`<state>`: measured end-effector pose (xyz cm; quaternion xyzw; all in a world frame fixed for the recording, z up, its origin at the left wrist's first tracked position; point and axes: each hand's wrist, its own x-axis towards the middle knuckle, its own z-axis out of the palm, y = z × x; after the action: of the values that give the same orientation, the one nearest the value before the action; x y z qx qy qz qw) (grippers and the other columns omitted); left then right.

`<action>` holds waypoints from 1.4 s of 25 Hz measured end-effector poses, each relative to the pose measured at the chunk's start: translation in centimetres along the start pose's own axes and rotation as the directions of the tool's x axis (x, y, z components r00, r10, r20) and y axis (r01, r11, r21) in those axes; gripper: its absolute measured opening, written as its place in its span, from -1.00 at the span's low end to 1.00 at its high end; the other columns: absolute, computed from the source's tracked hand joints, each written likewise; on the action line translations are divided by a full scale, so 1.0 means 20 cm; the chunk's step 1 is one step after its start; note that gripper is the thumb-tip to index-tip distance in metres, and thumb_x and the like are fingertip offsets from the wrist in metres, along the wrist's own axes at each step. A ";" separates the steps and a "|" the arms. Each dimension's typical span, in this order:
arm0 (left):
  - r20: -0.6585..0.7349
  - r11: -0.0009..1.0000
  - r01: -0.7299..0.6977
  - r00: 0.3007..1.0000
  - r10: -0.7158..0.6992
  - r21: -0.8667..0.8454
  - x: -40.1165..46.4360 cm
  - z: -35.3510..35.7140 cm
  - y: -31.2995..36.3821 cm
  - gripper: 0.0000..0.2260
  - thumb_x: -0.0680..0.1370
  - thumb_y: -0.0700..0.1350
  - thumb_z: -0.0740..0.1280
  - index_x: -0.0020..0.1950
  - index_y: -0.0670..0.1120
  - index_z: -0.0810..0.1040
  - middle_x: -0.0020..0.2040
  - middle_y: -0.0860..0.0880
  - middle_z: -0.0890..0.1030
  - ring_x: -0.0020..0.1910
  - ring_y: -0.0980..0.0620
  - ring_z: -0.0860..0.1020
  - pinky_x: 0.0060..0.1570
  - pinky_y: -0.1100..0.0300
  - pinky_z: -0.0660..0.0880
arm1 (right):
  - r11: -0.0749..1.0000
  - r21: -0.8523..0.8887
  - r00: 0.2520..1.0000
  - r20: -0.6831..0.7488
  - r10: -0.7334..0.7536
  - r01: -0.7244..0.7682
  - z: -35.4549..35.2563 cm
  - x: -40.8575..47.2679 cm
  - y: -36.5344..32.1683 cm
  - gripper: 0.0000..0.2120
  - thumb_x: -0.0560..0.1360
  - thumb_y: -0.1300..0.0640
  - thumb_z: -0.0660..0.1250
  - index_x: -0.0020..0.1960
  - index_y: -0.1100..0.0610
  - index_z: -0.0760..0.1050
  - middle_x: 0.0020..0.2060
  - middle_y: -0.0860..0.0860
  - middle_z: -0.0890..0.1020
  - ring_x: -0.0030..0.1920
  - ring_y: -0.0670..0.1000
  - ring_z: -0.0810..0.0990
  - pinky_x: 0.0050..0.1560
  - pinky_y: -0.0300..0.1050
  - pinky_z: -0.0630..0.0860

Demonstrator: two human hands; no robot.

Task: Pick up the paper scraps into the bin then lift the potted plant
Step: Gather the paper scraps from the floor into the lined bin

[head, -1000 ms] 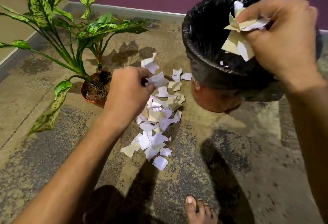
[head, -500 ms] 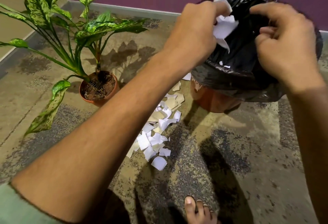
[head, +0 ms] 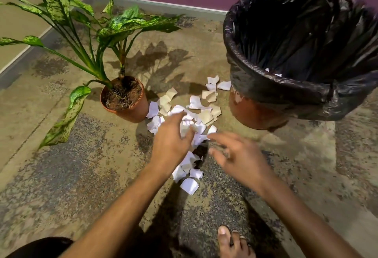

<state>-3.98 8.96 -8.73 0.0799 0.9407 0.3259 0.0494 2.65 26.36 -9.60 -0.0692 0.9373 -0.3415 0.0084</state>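
Note:
White and tan paper scraps (head: 204,112) lie in a loose pile on the floor between the potted plant (head: 124,99) and the bin (head: 286,86). The plant has long spotted green leaves and stands in a small terracotta pot. The bin is brown, lined with a black bag, and a few scraps show inside it. My left hand (head: 172,141) rests fingers-spread on the middle of the pile, holding nothing. My right hand (head: 235,155) hovers just right of it with fingers apart, blurred, and holds nothing.
The floor (head: 81,176) is mottled concrete. A purple wall with a grey skirting (head: 163,6) runs behind; a beige wall closes the left corner. A bare foot (head: 233,243) and a dark knee (head: 41,247) sit at the bottom edge.
Both hands have dropped their scraps into the bin and come back down to the pile on the floor, now with nothing in them.

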 end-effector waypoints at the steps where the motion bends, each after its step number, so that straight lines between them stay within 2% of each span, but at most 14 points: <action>1: 0.087 0.992 0.090 0.991 -0.097 0.088 -0.06 0.06 -0.11 -0.49 0.53 0.05 0.34 0.42 -0.09 0.32 0.36 -0.08 0.45 0.27 -0.09 0.46 0.16 0.10 0.42 | 0.996 -0.084 0.994 0.104 0.026 -0.018 0.09 -0.01 0.05 -0.56 0.53 -0.11 0.27 0.39 -0.05 0.41 0.33 -0.11 0.49 0.16 -0.08 0.55 0.24 0.03 0.50; 4: 0.314 0.923 0.238 0.890 -0.332 0.301 -0.21 0.17 -0.34 -0.13 0.43 0.32 0.31 0.54 -0.09 0.02 0.55 -0.18 0.07 0.48 -0.26 0.15 0.34 -0.10 0.30 | 0.966 -0.257 0.954 0.291 0.068 0.010 0.28 -0.02 0.16 -0.22 0.43 -0.28 0.35 0.53 -0.08 0.12 0.52 -0.05 0.17 0.45 0.04 0.27 0.39 0.04 0.31; 7: 0.414 0.885 0.269 0.806 -0.422 0.379 -0.28 0.22 -0.45 0.12 0.27 0.43 0.38 0.54 0.05 -0.26 0.55 -0.19 -0.22 0.52 -0.30 -0.16 0.43 -0.17 0.11 | 0.948 -0.316 0.920 0.354 0.167 -0.051 0.34 0.04 0.24 0.09 0.26 -0.38 0.41 0.56 -0.16 -0.15 0.56 -0.01 -0.18 0.54 0.16 -0.06 0.44 0.19 0.17; 10: 0.435 0.878 0.258 0.790 -0.433 0.404 -0.29 0.23 -0.49 0.19 0.22 0.38 0.46 0.51 0.11 -0.32 0.55 -0.19 -0.24 0.50 -0.35 -0.20 0.44 -0.20 0.06 | 0.942 -0.332 0.899 0.397 0.184 -0.046 0.36 0.18 0.27 0.17 0.19 -0.41 0.45 0.51 -0.29 -0.28 0.54 -0.01 -0.29 0.54 0.22 -0.10 0.43 0.24 0.17; 13: 0.409 0.854 0.200 0.811 -0.419 0.480 -0.29 0.26 -0.48 0.14 0.27 0.33 0.46 0.53 0.11 -0.29 0.55 -0.17 -0.18 0.49 -0.37 -0.17 0.46 -0.19 0.01 | 0.910 -0.407 0.865 0.482 0.136 0.084 0.40 0.31 0.20 0.17 0.22 -0.37 0.47 0.45 -0.35 -0.36 0.53 -0.04 -0.34 0.54 0.23 -0.05 0.33 0.23 0.36; 15: 0.391 0.852 0.159 0.836 -0.384 0.498 -0.30 0.29 -0.45 0.04 0.34 0.25 0.45 0.53 0.12 -0.24 0.55 -0.13 -0.12 0.49 -0.32 -0.11 0.47 -0.16 0.05 | 0.892 -0.406 0.849 0.526 0.047 0.201 0.46 0.35 0.13 0.13 0.25 -0.30 0.49 0.47 -0.36 -0.29 0.55 -0.03 -0.27 0.51 0.26 0.06 0.24 0.18 0.47; 18: 0.335 0.876 0.149 0.884 -0.326 0.458 -0.28 0.29 -0.42 -0.22 0.44 0.07 0.44 0.52 0.08 0.05 0.49 -0.11 0.11 0.43 -0.18 0.10 0.40 -0.06 0.29 | 0.839 -0.444 0.839 0.543 -0.026 0.313 0.54 0.35 0.04 -0.12 0.36 -0.14 0.49 0.50 -0.23 0.04 0.56 0.04 0.01 0.38 0.23 0.33 0.16 0.04 0.51; 21: 0.258 0.906 0.129 0.934 -0.248 0.403 -0.27 0.26 -0.45 -0.46 0.50 -0.21 0.37 0.44 0.03 0.30 0.34 -0.09 0.37 0.30 -0.07 0.35 0.30 0.08 0.41 | 0.839 -0.450 0.868 0.493 -0.053 0.307 0.56 0.31 0.01 -0.53 0.49 0.09 0.39 0.36 -0.03 0.37 0.45 0.06 0.27 0.16 0.17 0.55 0.03 -0.05 0.53; 25: 0.239 0.938 0.145 0.945 -0.226 0.315 -0.23 0.23 -0.46 -0.52 0.47 -0.38 0.25 0.35 -0.04 0.46 0.20 -0.11 0.53 0.10 -0.07 0.55 0.18 0.14 0.49 | 0.863 -0.429 0.875 0.483 -0.031 0.267 0.51 0.23 0.02 -0.64 0.49 0.32 0.26 0.26 0.11 0.48 0.25 0.08 0.47 0.01 0.15 0.62 -0.01 -0.04 0.55; 27: 0.218 0.950 0.192 0.944 -0.247 0.246 -0.21 0.21 -0.43 -0.56 0.45 -0.38 0.24 0.24 -0.02 0.56 0.08 -0.12 0.62 0.01 -0.08 0.60 0.09 0.12 0.53 | 0.898 -0.391 0.902 0.430 -0.017 0.204 0.46 0.20 0.03 -0.66 0.47 0.35 0.25 0.19 0.12 0.53 0.17 0.08 0.52 -0.04 0.15 0.62 0.00 -0.03 0.57; 29: 0.162 0.958 0.225 0.954 -0.254 0.179 -0.18 0.16 -0.40 -0.61 0.45 -0.37 0.26 0.15 0.01 0.61 -0.01 -0.08 0.67 -0.11 0.00 0.63 -0.02 0.20 0.56 | 0.954 -0.291 0.946 0.323 0.026 0.073 0.38 0.19 0.01 -0.73 0.48 0.32 0.28 0.12 0.11 0.59 0.13 0.06 0.56 -0.06 0.12 0.62 0.01 -0.03 0.58; 32: 0.045 0.968 0.236 0.969 -0.241 0.090 -0.07 0.06 -0.32 -0.64 0.47 -0.28 0.38 0.23 -0.02 0.58 0.12 -0.05 0.66 -0.14 0.08 0.62 -0.01 0.34 0.49 | 0.996 -0.042 0.996 0.054 0.075 -0.073 0.13 0.21 -0.08 -0.82 0.50 0.29 0.36 0.02 0.09 0.65 0.02 -0.02 0.64 -0.10 -0.04 0.61 -0.02 -0.14 0.60; 33: 0.009 0.970 0.234 0.972 -0.235 0.064 -0.02 0.02 -0.28 -0.63 0.46 -0.25 0.42 0.25 -0.03 0.57 0.15 -0.04 0.64 -0.12 0.09 0.61 0.00 0.35 0.45 | 1.000 0.013 0.997 -0.079 0.024 -0.023 0.01 0.22 -0.13 -0.84 0.48 0.29 0.40 -0.01 0.09 0.67 -0.03 -0.04 0.66 -0.11 -0.08 0.61 -0.02 -0.17 0.61; 35: -0.048 0.978 0.207 0.977 -0.206 0.006 0.06 -0.06 -0.19 -0.62 0.44 -0.22 0.46 0.24 -0.02 0.58 0.16 -0.01 0.64 -0.08 0.12 0.59 -0.01 0.35 0.44 | 0.989 -0.005 0.929 -0.344 -0.140 0.147 -0.25 0.23 -0.25 -0.89 0.45 0.26 0.45 -0.05 0.10 0.68 -0.10 -0.05 0.68 -0.14 -0.12 0.62 -0.05 -0.21 0.61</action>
<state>-5.86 5.57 -10.18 -0.0255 0.9466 0.3157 0.0605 -1.70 25.23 -2.44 -0.0768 0.9131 -0.3579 -0.1794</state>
